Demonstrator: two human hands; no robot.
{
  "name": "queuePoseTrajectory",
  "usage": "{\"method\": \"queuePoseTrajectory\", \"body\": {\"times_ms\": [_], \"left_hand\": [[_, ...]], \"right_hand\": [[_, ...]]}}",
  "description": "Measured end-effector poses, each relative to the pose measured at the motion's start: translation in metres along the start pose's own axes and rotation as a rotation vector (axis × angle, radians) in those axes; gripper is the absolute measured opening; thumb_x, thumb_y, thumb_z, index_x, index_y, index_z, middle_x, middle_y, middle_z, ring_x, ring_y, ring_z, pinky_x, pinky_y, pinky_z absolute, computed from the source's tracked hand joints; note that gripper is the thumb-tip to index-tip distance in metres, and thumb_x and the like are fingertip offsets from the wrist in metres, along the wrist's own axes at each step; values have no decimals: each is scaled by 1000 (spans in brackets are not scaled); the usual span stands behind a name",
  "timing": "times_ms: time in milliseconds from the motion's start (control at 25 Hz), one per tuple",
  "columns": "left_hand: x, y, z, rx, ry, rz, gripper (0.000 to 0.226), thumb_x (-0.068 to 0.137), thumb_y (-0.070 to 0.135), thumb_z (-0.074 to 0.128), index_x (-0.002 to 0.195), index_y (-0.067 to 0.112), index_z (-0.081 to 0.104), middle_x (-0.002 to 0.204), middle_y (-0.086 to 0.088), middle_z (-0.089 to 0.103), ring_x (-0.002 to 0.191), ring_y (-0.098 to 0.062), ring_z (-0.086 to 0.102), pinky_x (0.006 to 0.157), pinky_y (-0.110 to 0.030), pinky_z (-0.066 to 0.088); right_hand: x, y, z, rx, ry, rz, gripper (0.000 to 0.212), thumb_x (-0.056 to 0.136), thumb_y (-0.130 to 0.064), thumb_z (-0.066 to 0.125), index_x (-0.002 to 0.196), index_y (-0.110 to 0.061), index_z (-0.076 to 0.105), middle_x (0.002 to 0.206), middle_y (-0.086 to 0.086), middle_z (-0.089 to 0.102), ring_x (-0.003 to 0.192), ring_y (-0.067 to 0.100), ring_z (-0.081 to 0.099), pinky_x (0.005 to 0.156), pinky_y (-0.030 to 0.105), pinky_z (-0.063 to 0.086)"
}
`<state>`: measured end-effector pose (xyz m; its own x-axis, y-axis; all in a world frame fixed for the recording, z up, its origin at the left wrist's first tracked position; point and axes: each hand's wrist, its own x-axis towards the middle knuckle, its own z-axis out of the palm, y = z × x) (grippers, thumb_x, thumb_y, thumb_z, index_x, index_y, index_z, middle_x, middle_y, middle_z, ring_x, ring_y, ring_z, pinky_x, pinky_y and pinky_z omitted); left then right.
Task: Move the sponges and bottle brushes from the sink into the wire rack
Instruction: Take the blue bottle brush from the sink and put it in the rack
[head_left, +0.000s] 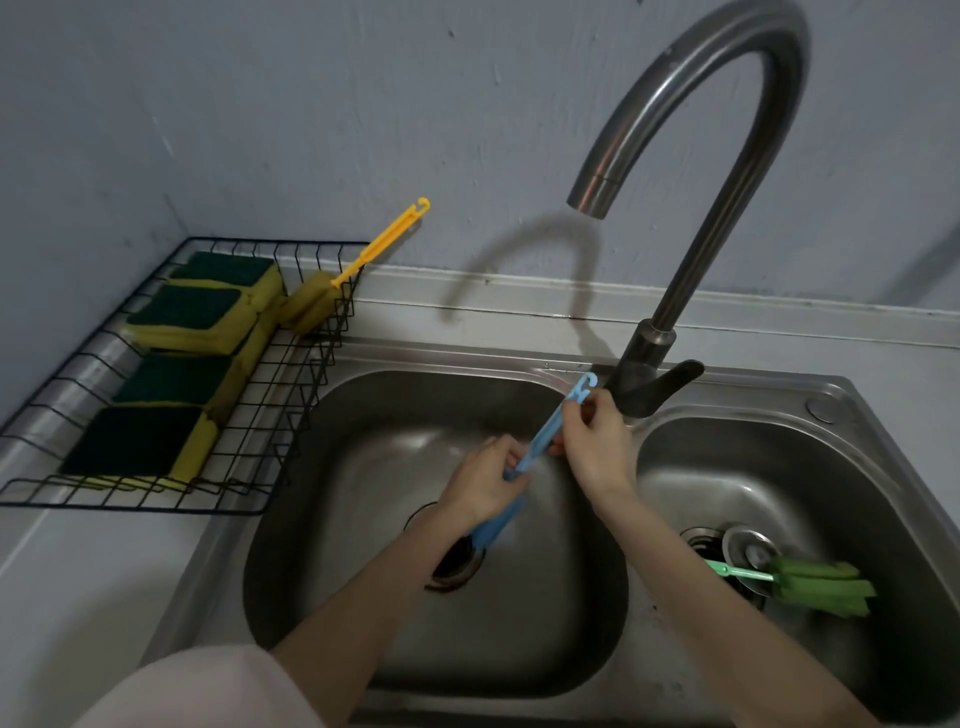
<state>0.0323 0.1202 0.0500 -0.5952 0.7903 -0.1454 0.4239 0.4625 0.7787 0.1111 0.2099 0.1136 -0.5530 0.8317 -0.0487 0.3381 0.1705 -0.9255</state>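
Over the left basin of the steel sink (363, 395) I hold a blue bottle brush (545, 436) with both hands. My left hand (485, 483) grips its lower handle just above the blue sponge head. My right hand (597, 447) pinches the hooked top end. A green bottle brush (810, 582) lies in the right basin beside the drain. The black wire rack (291, 384) stands left of the sink and holds several yellow-and-green sponges (182, 312). A yellow bottle brush (332, 291) leans in its far corner, handle sticking out over the rim.
A tall curved steel tap (727, 171) rises behind the divider between the basins, its lever (670, 379) close to my right hand. The left basin's open drain (452, 566) lies below my left wrist. A grey wall runs behind the counter.
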Motion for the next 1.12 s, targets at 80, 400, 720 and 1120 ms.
{"method": "queuePoseTrajectory", "body": {"times_ms": [80, 400, 720, 1120], "left_hand": [[-7, -1, -19, 19, 37, 37, 25, 78, 15, 62, 102, 8, 57, 110, -13, 57, 102, -23, 54, 89, -31, 41], [-28, 21, -109, 69, 212, 198, 52, 76, 9, 65, 123, 7, 45, 126, -15, 48, 112, -25, 48, 81, -8, 25], [-24, 34, -184, 105, 411, 253, 50, 76, 11, 64, 123, 8, 45, 124, -13, 52, 108, -20, 48, 81, -13, 29], [-1, -17, -256, 229, 553, 99, 51, 77, 11, 63, 124, 18, 47, 121, -17, 44, 110, -29, 43, 89, -28, 33]], "right_hand": [[4, -17, 3, 27, 10, -49, 5, 92, -17, 46, 91, -12, 47, 78, 1, 56, 62, 4, 56, 48, 7, 48], [23, -122, 22, 171, 15, -307, 8, 90, -13, 44, 89, -6, 49, 63, 4, 46, 49, 13, 47, 40, 11, 41], [28, -207, 55, 196, -4, -517, 24, 87, -13, 47, 67, -24, 40, 54, -5, 40, 55, 22, 48, 62, 42, 47], [51, -210, 114, 205, -155, -468, 6, 91, -13, 43, 86, -15, 45, 61, -7, 47, 54, 6, 55, 52, 20, 46]]}}
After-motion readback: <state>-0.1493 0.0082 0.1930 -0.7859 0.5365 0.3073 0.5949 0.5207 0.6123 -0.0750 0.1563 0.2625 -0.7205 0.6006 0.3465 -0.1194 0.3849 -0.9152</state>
